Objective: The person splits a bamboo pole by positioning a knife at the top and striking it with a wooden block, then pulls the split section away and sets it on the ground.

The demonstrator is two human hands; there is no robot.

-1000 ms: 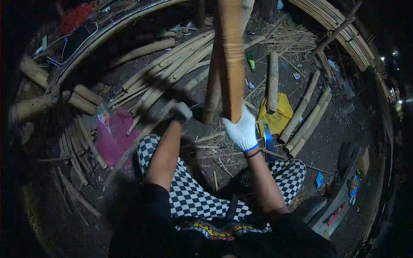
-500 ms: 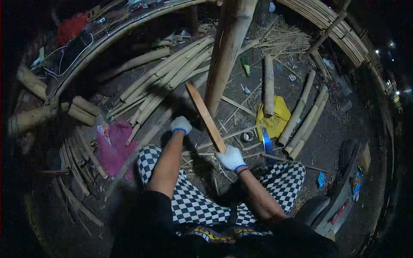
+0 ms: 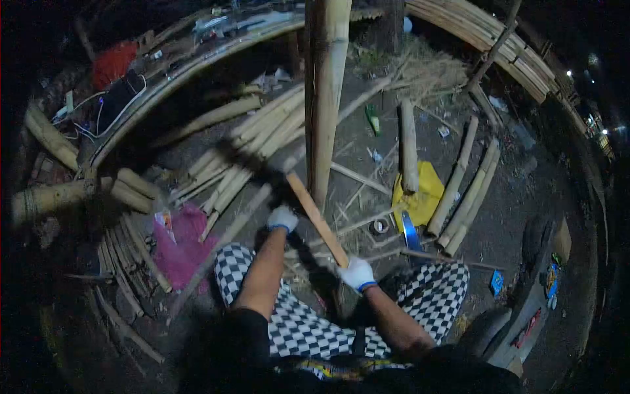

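Observation:
My right hand (image 3: 356,272), in a white glove with a blue cuff, grips the lower end of a flat wooden bar (image 3: 318,220). The bar slants up and left, its far end in front of dark shadow. My left hand (image 3: 283,218), gloved the same way, is closed low beside the bar; what it holds is lost in shadow. Just beyond the bar rises a thick upright bamboo pole (image 3: 325,98). Thin bamboo strips (image 3: 361,177) lie on the ground around its foot.
Split bamboo lengths (image 3: 275,125) are piled ahead to the left, near a pink sack (image 3: 182,246). To the right are a yellow bag (image 3: 426,190), a saw-like blue blade (image 3: 410,230), a tape roll (image 3: 379,226) and several bamboo poles (image 3: 459,174). A green bottle (image 3: 373,119) lies farther off.
The wooden bar's far end has dropped lower in view, with my right hand still on its near end. My left hand sits slightly lower and farther right. The whole view has shifted.

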